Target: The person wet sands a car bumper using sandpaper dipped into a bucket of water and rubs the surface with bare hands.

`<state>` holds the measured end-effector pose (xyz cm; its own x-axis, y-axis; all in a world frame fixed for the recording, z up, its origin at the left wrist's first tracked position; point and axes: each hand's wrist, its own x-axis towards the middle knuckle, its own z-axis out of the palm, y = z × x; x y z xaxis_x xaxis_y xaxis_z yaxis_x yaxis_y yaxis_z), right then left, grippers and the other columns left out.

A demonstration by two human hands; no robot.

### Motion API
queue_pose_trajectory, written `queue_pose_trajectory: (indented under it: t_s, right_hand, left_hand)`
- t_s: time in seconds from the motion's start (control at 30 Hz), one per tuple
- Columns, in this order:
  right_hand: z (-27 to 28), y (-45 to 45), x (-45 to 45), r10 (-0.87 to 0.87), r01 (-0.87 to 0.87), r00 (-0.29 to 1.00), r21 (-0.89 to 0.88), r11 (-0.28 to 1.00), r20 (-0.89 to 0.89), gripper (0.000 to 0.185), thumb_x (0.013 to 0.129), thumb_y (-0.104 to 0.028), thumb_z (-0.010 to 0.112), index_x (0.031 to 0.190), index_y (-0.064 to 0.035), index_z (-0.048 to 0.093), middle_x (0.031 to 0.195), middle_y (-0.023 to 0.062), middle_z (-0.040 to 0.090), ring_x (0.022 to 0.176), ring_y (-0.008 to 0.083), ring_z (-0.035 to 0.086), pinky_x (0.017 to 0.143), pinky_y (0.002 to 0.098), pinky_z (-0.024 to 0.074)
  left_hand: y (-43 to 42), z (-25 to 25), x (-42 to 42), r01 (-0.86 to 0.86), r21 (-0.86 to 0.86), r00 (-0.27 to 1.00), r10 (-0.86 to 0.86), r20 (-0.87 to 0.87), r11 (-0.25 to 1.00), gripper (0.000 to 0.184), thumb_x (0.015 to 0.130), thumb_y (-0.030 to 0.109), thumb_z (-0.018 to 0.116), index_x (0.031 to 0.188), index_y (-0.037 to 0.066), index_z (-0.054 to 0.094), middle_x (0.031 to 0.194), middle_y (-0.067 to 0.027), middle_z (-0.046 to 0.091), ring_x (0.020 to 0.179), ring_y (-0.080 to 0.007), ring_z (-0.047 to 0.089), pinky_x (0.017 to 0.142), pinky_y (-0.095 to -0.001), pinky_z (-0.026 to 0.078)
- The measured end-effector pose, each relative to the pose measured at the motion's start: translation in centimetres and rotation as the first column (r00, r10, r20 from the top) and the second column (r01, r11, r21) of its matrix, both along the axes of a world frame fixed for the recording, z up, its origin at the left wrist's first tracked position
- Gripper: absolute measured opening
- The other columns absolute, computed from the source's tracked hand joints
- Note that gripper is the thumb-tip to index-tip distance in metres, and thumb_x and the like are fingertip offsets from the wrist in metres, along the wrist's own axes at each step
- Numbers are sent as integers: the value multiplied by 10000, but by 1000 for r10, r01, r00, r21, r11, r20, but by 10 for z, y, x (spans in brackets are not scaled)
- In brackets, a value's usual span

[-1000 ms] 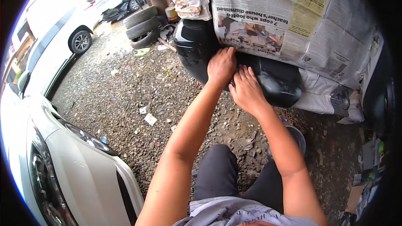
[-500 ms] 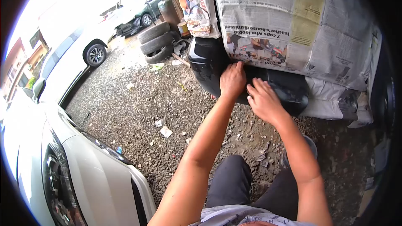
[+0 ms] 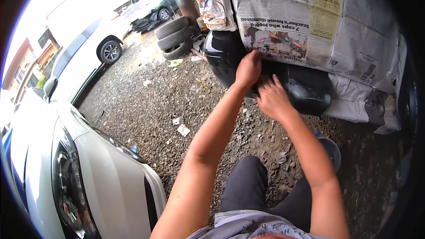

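Before me is a black, glossy car bumper (image 3: 308, 89), wet-looking in places, with newspaper sheets (image 3: 283, 22) covering the body panel above it. My left hand (image 3: 249, 68) is closed at the bumper's top, right by the lower edge of the newspaper; whatever its fingers hold is hidden. Just below and to the right, my right hand (image 3: 273, 98) lies on the bumper's face with its fingers stretched out and somewhat apart. More paper (image 3: 347, 99) hangs at the bumper's right end.
A white car (image 3: 104, 172) stands close on my left, another white vehicle (image 3: 84, 53) beyond it. Stacked tyres (image 3: 173, 37) and a gas cylinder (image 3: 187, 6) are behind the bumper. Gravel (image 3: 146, 110) covers the ground. A bucket (image 3: 333, 148) sits by my right leg.
My right hand has shifted left along the bumper, closer to my left hand. The left hand has moved slightly up, its fingers more curled. The view has tilted a little.
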<state>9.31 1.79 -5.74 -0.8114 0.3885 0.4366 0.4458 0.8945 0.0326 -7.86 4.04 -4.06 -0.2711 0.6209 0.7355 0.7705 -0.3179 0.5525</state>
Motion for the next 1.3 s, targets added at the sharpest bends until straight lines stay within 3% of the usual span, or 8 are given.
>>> queue_pose_trajectory:
  t_s: [0.17,0.53,0.6,0.67,0.8,0.9,1.0,1.3]
  right_hand:
    - [-18,0,66,-54,58,996,57,997,-68,571,1036,-342,502,1358,126,564,1464,283,549,1425,355,480,1267,533,186]
    - [-13,-16,49,-167,160,979,-69,985,-114,571,1066,-339,424,1390,114,554,1487,257,538,1452,330,453,1273,475,199]
    - [-19,-14,49,-192,193,972,-8,981,-137,552,1062,-324,438,1366,117,569,1469,261,552,1439,340,464,1269,478,211]
    - [-14,-15,10,-164,160,976,-42,986,-144,544,1059,-320,443,1352,118,577,1455,264,561,1428,344,475,1264,483,223]
    - [-8,-16,-38,-60,53,989,-50,997,-138,525,1051,-309,462,1325,120,590,1433,272,575,1407,358,494,1254,492,245]
    - [-11,-9,17,-122,122,983,-13,992,-133,525,1048,-307,475,1334,120,584,1436,277,571,1405,365,495,1252,490,252]
    - [-18,0,55,-81,82,983,1,997,-167,528,1047,-309,476,1337,120,580,1439,277,569,1407,370,493,1250,489,258]
    - [-22,5,1,-57,62,980,18,998,-189,533,1029,-306,503,1369,99,570,1451,263,563,1412,374,483,1243,487,270]
  left_hand:
    - [-38,52,-9,-244,231,841,324,-432,942,229,884,110,642,1112,90,655,1073,-144,653,1036,-351,623,831,-432,530]
    - [-3,70,-76,-406,517,748,598,-286,754,640,936,318,652,1480,64,431,1562,-211,359,1465,-446,293,1219,-553,250]
    - [-9,77,-81,-529,682,320,863,-391,505,554,947,282,628,1419,21,501,1471,-263,459,1414,-439,397,1177,-534,341]
    - [-16,79,-71,-438,456,684,616,-390,775,726,972,329,638,1548,4,337,1556,-321,316,1478,-501,261,1228,-577,261]
    - [-12,76,-73,-454,448,711,616,-338,770,714,964,330,643,1532,1,362,1539,-317,346,1473,-494,272,1229,-554,277]
    - [-2,70,-83,-615,561,349,829,-437,554,718,957,319,660,1529,-1,367,1537,-312,345,1464,-490,283,1221,-542,291]
    - [-11,73,-77,-457,405,727,595,-343,792,721,954,307,664,1533,4,357,1533,-306,349,1462,-485,283,1220,-541,293]
    - [-10,74,-81,-432,472,711,612,-346,768,701,914,229,722,1504,26,401,1520,-266,387,1423,-484,328,1197,-555,303]
